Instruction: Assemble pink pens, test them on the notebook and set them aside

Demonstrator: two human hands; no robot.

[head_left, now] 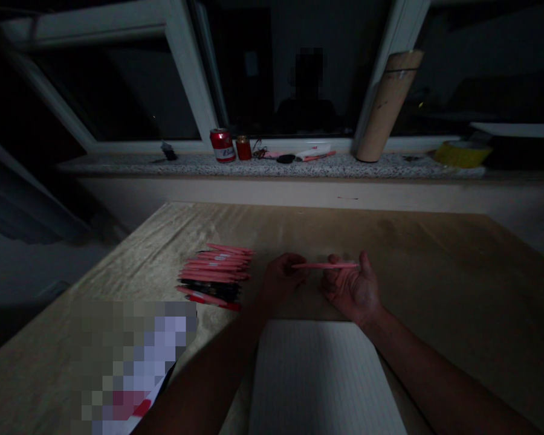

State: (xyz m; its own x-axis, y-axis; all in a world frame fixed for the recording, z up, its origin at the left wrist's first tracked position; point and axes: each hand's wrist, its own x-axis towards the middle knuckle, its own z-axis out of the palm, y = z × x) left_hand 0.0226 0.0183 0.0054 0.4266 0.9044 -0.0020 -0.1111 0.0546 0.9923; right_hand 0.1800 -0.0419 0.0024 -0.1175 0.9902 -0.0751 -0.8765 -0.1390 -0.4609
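Observation:
A pink pen (320,266) lies level between my two hands above the table. The fingers of my left hand (283,279) are closed at its left end. My right hand (351,291) is turned palm up, with the pen's right part across its bent fingers and the thumb raised by the pen's end. To the left of my left hand lies a row of pens: several pink pens (217,266), several black pens (213,290) below them, and a red pen (229,306) at the near edge.
A lined notebook (321,380) lies in front of me on the covered table (435,266). A partly blurred white and red item (142,408) is at left. On the windowsill (185,168) stand a red can (222,145), a small red jar (243,148), a cardboard tube (390,106) and yellow tape (462,155).

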